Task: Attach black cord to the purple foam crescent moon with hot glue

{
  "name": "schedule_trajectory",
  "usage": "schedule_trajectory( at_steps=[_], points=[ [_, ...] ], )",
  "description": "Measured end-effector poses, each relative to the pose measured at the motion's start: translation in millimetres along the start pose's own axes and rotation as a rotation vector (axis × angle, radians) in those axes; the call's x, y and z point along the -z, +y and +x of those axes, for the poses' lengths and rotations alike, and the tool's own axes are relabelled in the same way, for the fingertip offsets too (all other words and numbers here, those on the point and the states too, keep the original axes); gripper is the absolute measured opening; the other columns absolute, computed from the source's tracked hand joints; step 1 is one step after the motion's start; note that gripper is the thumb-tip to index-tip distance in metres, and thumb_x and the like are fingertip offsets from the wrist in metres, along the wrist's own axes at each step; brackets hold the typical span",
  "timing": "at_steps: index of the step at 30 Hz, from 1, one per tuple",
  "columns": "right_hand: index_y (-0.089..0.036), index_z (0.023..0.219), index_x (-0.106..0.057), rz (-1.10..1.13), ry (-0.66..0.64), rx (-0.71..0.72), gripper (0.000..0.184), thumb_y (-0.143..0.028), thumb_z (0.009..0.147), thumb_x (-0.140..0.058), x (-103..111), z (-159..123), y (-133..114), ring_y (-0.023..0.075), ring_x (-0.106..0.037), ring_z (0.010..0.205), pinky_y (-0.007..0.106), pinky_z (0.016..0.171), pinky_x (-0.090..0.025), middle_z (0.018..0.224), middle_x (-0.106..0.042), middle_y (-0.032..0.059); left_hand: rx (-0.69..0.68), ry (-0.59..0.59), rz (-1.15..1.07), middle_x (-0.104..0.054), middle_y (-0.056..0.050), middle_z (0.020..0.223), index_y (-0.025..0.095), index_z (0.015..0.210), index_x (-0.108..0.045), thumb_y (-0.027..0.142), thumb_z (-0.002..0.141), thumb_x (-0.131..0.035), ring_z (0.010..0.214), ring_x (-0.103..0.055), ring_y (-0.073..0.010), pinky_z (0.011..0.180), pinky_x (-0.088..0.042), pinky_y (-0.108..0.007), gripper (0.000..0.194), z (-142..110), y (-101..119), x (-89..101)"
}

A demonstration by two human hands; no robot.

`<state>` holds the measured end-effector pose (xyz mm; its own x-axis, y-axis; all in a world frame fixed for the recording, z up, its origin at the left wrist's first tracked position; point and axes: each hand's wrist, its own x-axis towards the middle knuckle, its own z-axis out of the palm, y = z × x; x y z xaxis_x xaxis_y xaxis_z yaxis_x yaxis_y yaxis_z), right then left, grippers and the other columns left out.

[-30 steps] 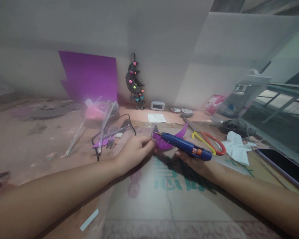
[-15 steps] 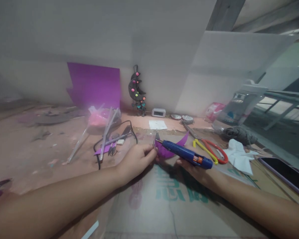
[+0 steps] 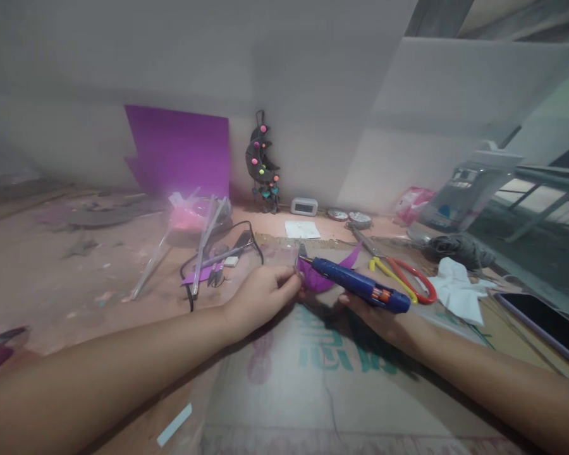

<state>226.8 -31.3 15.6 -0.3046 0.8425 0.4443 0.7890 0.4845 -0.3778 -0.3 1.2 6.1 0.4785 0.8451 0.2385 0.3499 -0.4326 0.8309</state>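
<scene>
In the head view my right hand [image 3: 377,316] is wrapped round a blue hot glue gun [image 3: 355,282], its nozzle aimed left. Thumb and fingers of my left hand [image 3: 268,291] pinch the left end of a purple crescent-shaped piece [image 3: 349,259], which has a dark grey tip or strip near the nozzle. The nozzle lies over that left end; whether it touches cannot be made out. The glue gun covers the middle of the crescent. Under both hands lies a cardboard sheet [image 3: 289,404] with green printed characters.
Scissors with red and yellow handles [image 3: 429,291], white tissue [image 3: 458,287], grey yarn [image 3: 459,251] and a phone [image 3: 545,325] lie to the right. Clear sticks [image 3: 201,253] and purple scraps lie left. A decorated dark crescent [image 3: 260,161] and purple sheet [image 3: 184,151] stand against the wall.
The camera view has tilted slightly downward, so the scene sits a little higher. Both hands keep their grips, with the nozzle still over the crescent's left end.
</scene>
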Motion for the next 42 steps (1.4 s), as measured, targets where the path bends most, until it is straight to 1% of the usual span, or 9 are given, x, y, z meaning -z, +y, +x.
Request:
schedule_trajectory(
  at_steps=[3, 5, 10, 15, 19, 25, 30, 36, 42],
  points=[
    [-0.022, 0.073, -0.057, 0.000, -0.034, -0.037, 0.025, -0.042, 0.086, -0.051, -0.8, -0.2, 0.6, 0.0199, -0.057, 0.061, 0.032, 0.053, -0.045, 0.067, -0.062, 0.0040, -0.009, 0.004, 0.007, -0.056, 0.004, 0.057, 0.014, 0.067, -0.063, 0.020, 0.090, -0.044, 0.055, -0.050, -0.0092, 0.054, -0.036, -0.019, 0.030, 0.3, 0.4, 0.4],
    [-0.023, 0.071, -0.057, -0.005, -0.030, -0.044, 0.024, -0.042, 0.085, -0.050, -0.6, 0.0, 0.3, 0.0204, -0.056, 0.059, 0.033, 0.052, -0.045, 0.066, -0.061, 0.0040, -0.017, 0.009, 0.012, -0.056, 0.004, 0.057, 0.014, 0.067, -0.063, 0.021, 0.090, -0.044, 0.055, -0.049, -0.0091, 0.054, -0.036, -0.019, 0.030, 0.5, 0.9, 0.6],
    [-0.025, 0.070, -0.054, -0.001, -0.017, -0.002, 0.023, -0.042, 0.084, -0.049, 1.5, 0.8, -1.7, 0.0209, -0.057, 0.059, 0.033, 0.053, -0.047, 0.066, -0.062, 0.0028, -0.025, 0.013, 0.024, -0.055, 0.004, 0.055, 0.014, 0.064, -0.061, 0.019, 0.090, -0.044, 0.053, -0.047, -0.0091, 0.053, -0.035, -0.019, 0.031, 0.5, 2.5, 1.1],
    [-0.024, 0.071, -0.056, 0.003, -0.004, -0.021, 0.026, -0.046, 0.084, -0.050, 0.1, 1.4, -0.1, 0.0208, -0.059, 0.059, 0.033, 0.053, -0.047, 0.068, -0.064, 0.0021, -0.028, 0.009, 0.034, -0.055, 0.004, 0.057, 0.015, 0.066, -0.061, 0.019, 0.090, -0.044, 0.055, -0.049, -0.0090, 0.055, -0.036, -0.019, 0.030, 0.2, 1.0, 1.5],
    [-0.023, 0.069, -0.058, 0.023, -0.049, -0.029, 0.024, -0.042, 0.083, -0.050, 0.1, 1.8, -0.1, 0.0204, -0.059, 0.060, 0.033, 0.056, -0.048, 0.067, -0.064, 0.0024, -0.031, 0.003, 0.048, -0.054, 0.004, 0.056, 0.015, 0.065, -0.060, 0.019, 0.090, -0.044, 0.054, -0.048, -0.0091, 0.055, -0.036, -0.019, 0.030, 0.0, 0.3, 1.6],
    [-0.022, 0.068, -0.055, 0.018, -0.047, -0.076, 0.020, -0.038, 0.080, -0.055, 4.1, 2.7, -5.7, 0.0207, -0.056, 0.060, 0.034, 0.055, -0.045, 0.067, -0.062, 0.0036, -0.047, 0.008, 0.061, -0.054, 0.004, 0.057, 0.015, 0.063, -0.059, 0.019, 0.090, -0.043, 0.054, -0.047, -0.0095, 0.055, -0.036, -0.020, 0.031, -0.2, 2.6, 2.1],
    [-0.022, 0.067, -0.053, 0.013, -0.040, -0.063, 0.018, -0.035, 0.080, -0.054, 2.9, 2.7, -5.7, 0.0217, -0.057, 0.062, 0.034, 0.056, -0.044, 0.068, -0.062, 0.0043, -0.036, 0.006, 0.054, -0.055, 0.004, 0.057, 0.015, 0.063, -0.059, 0.019, 0.089, -0.043, 0.053, -0.047, -0.0099, 0.056, -0.037, -0.020, 0.031, 0.1, 3.5, 2.0],
    [-0.022, 0.070, -0.058, 0.002, -0.072, -0.132, 0.020, -0.038, 0.082, -0.055, 1.1, 0.9, -2.5, 0.0217, -0.058, 0.063, 0.034, 0.057, -0.044, 0.069, -0.063, 0.0035, -0.030, 0.005, 0.058, -0.057, 0.004, 0.058, 0.015, 0.066, -0.061, 0.020, 0.090, -0.044, 0.054, -0.048, -0.0097, 0.057, -0.038, -0.020, 0.030, 0.2, 2.7, 1.8],
    [-0.022, 0.070, -0.055, 0.019, -0.051, -0.044, 0.022, -0.038, 0.083, -0.055, 1.5, 0.9, -1.4, 0.0199, -0.058, 0.062, 0.032, 0.056, -0.044, 0.068, -0.063, 0.0028, -0.023, 0.003, 0.022, -0.063, 0.001, 0.065, 0.014, 0.069, -0.063, 0.020, 0.091, -0.043, 0.062, -0.055, -0.0115, 0.060, -0.040, -0.020, 0.030, 0.3, 4.3, 1.5]
  ],
)
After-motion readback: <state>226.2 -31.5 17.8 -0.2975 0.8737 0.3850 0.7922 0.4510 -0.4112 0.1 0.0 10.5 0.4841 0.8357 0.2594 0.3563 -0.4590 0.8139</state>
